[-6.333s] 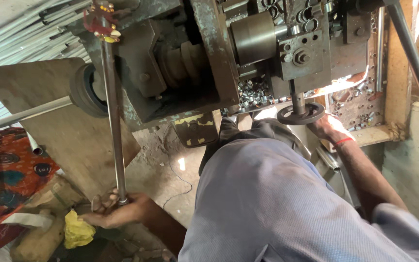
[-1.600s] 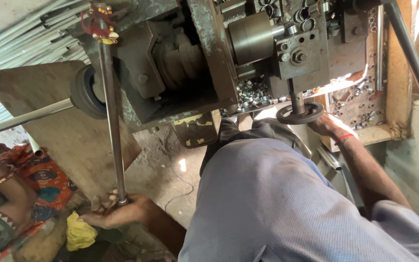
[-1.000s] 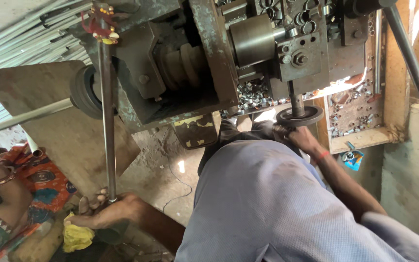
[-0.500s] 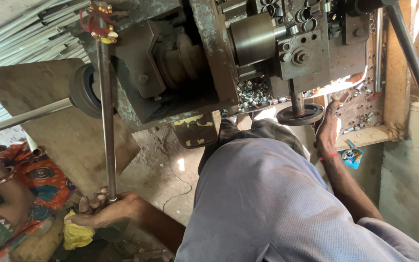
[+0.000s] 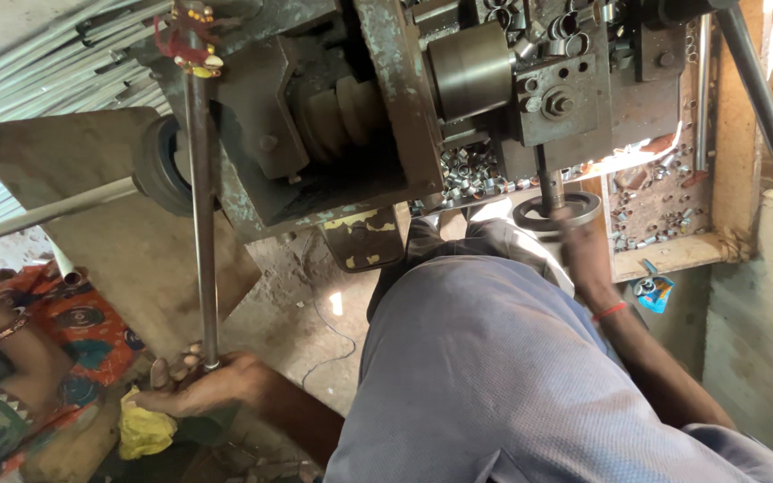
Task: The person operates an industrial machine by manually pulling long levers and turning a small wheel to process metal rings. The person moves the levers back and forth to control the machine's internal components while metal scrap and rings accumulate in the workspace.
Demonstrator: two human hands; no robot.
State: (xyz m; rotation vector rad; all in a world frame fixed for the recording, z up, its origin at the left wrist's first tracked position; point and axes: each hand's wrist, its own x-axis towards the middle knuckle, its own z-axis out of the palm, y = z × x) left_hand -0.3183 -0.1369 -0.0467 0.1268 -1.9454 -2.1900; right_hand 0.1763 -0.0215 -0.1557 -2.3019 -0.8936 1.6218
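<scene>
My left hand (image 5: 191,385) is closed around the lower end of a long upright steel lever rod (image 5: 200,206) that rises to the top of a worn green lathe-like machine (image 5: 333,116). My right hand (image 5: 579,241) is blurred and rests on a round black handwheel (image 5: 555,211) under the machine's tool block (image 5: 565,85). My grey-trousered lap (image 5: 503,385) fills the lower middle of the view. A red thread sits on my right wrist.
Several small metal rings lie in the wooden tray (image 5: 673,255) and under the chuck. A long thin bar (image 5: 38,215) feeds into the machine from the left. Another person's arm (image 5: 11,344) in patterned cloth is at lower left, near a yellow rag (image 5: 145,431).
My right hand has come back down from beside the handwheel onto its rim. My left hand keeps its hold on the lever rod. The other person's arm has shifted at the left.
</scene>
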